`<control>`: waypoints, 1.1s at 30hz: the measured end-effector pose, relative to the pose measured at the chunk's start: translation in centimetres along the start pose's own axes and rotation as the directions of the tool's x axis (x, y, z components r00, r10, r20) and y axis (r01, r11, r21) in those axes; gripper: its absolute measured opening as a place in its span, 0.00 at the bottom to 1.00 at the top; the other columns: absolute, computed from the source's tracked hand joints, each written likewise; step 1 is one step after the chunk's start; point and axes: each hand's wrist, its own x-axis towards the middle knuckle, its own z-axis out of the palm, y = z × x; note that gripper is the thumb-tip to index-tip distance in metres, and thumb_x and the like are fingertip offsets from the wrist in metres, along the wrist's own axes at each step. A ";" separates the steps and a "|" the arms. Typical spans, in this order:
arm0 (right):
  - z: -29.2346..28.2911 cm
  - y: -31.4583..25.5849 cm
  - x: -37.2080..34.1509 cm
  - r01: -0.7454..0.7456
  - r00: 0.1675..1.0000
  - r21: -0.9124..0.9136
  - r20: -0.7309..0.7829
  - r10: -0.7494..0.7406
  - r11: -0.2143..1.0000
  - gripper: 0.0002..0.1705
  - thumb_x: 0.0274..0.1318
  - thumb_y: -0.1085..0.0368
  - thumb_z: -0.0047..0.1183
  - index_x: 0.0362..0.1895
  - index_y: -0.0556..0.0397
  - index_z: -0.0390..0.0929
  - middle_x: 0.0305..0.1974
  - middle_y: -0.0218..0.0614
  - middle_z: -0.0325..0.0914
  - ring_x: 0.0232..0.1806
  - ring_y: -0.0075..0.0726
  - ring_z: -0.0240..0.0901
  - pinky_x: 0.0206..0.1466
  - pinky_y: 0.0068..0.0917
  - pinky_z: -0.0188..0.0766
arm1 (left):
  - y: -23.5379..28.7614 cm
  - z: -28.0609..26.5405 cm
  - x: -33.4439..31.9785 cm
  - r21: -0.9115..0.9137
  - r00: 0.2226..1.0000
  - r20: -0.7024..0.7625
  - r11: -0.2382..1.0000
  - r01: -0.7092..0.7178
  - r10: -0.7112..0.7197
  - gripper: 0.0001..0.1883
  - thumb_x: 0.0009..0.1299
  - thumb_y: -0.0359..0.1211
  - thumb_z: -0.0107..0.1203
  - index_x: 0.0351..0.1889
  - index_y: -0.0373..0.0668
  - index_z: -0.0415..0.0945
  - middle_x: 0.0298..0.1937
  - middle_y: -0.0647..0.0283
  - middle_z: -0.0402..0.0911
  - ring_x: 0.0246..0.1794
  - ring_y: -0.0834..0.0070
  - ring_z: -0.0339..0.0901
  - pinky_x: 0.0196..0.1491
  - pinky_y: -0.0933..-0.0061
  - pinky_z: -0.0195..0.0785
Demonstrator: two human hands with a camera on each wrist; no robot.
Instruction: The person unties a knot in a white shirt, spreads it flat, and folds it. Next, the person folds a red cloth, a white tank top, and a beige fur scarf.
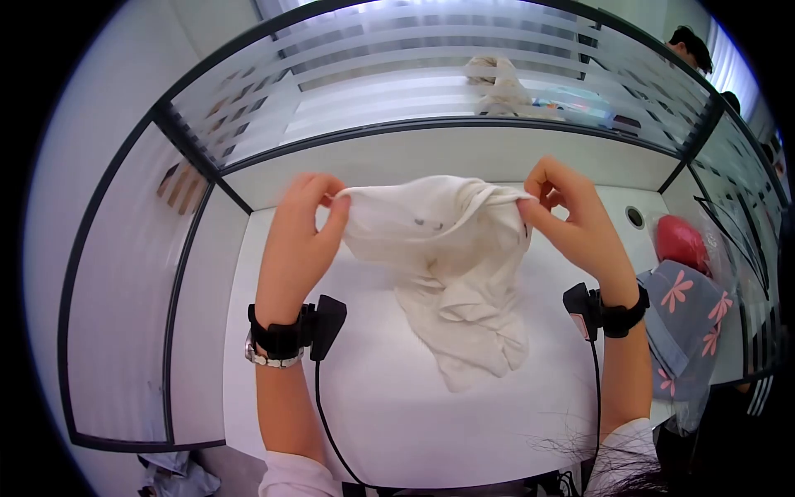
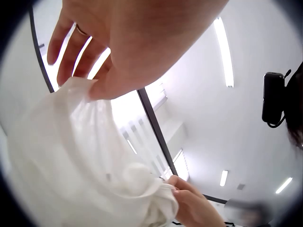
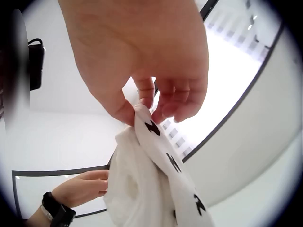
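A cream-white garment (image 1: 468, 282) is stretched between both hands, its lower part lying crumpled on the white table (image 1: 373, 414). My left hand (image 1: 298, 232) pinches one end of its upper edge between thumb and fingers. At the other end, my right hand (image 1: 571, 207) pinches the edge the same way. Dark printed marks run along the garment's band (image 3: 173, 161) in the right wrist view. In the left wrist view the fabric (image 2: 71, 137) hangs open below the left thumb, with the right hand (image 2: 194, 203) beyond it.
A low white partition with a dark frame (image 1: 464, 123) surrounds the table. On the right lie a grey-blue cloth with pink flowers (image 1: 679, 311) and a red object (image 1: 681, 243) beside clear plastic. A cable hole (image 1: 634, 217) is near the back right. Behind the glass sits another beige cloth (image 1: 497, 87).
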 end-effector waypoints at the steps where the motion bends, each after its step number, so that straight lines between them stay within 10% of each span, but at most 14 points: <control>1: 0.3 -0.3 -0.1 0.038 0.999 0.026 0.018 -0.039 0.999 0.08 0.60 0.67 0.57 0.33 0.56 0.71 0.28 0.26 0.72 0.32 0.25 0.69 0.37 0.24 0.67 | -0.1 0.5 -0.1 -0.093 0.998 0.047 0.995 -0.028 0.032 0.07 0.75 0.30 0.54 0.45 0.36 0.75 0.45 0.62 0.80 0.49 0.71 0.77 0.59 0.70 0.67; 5: 1.1 -1.2 -0.3 0.109 0.986 0.128 0.114 -0.124 0.986 0.06 0.60 0.68 0.58 0.37 0.56 0.77 0.33 0.31 0.80 0.35 0.30 0.75 0.42 0.27 0.70 | 2.5 1.9 -0.7 -0.492 0.925 0.357 0.868 0.068 0.130 0.15 0.76 0.32 0.55 0.58 0.37 0.71 0.56 0.60 0.78 0.61 0.69 0.75 0.67 0.66 0.64; 10: 1.5 -2.5 -0.6 0.139 0.967 0.161 0.191 -0.169 0.977 0.06 0.61 0.69 0.58 0.38 0.57 0.75 0.33 0.35 0.80 0.35 0.36 0.75 0.45 0.31 0.72 | 5.2 4.2 -1.9 -0.344 0.921 0.323 0.934 -0.099 0.216 0.31 0.69 0.39 0.66 0.66 0.37 0.68 0.59 0.53 0.77 0.60 0.62 0.75 0.64 0.66 0.65; 12: 1.1 -2.9 -0.6 0.107 0.966 0.151 0.217 -0.138 0.983 0.06 0.58 0.73 0.59 0.39 0.59 0.77 0.36 0.37 0.84 0.38 0.33 0.76 0.50 0.29 0.72 | 5.2 4.2 -1.5 -0.326 0.892 0.430 0.945 0.008 0.141 0.21 0.69 0.34 0.65 0.57 0.37 0.76 0.48 0.56 0.81 0.47 0.64 0.78 0.52 0.68 0.71; 18: 0.8 -1.5 -0.7 0.057 0.978 0.086 0.194 -0.073 0.995 0.11 0.64 0.74 0.52 0.50 0.56 0.76 0.37 0.32 0.78 0.35 0.27 0.70 0.40 0.23 0.67 | 3.9 3.6 -0.7 -0.328 0.979 0.193 0.945 0.008 0.059 0.11 0.75 0.34 0.56 0.44 0.33 0.78 0.28 0.57 0.76 0.27 0.70 0.67 0.34 0.72 0.64; 26: 0.6 -1.3 -0.9 -0.098 0.868 0.099 0.495 0.037 0.990 0.16 0.57 0.74 0.45 0.49 0.60 0.78 0.29 0.35 0.78 0.25 0.28 0.67 0.34 0.25 0.66 | 2.9 4.2 -0.6 -0.419 0.978 0.074 0.884 0.206 -0.193 0.11 0.79 0.34 0.48 0.46 0.34 0.75 0.26 0.64 0.71 0.27 0.78 0.63 0.33 0.74 0.60; 33: 0.1 -1.6 -0.9 -0.064 0.837 0.046 0.547 0.028 0.997 0.21 0.56 0.54 0.65 0.45 0.57 0.80 0.30 0.35 0.78 0.29 0.32 0.68 0.33 0.27 0.66 | 1.2 4.4 -0.4 -0.528 0.964 0.093 0.809 0.261 -0.250 0.13 0.80 0.38 0.45 0.45 0.38 0.75 0.36 0.71 0.72 0.41 0.82 0.63 0.49 0.80 0.58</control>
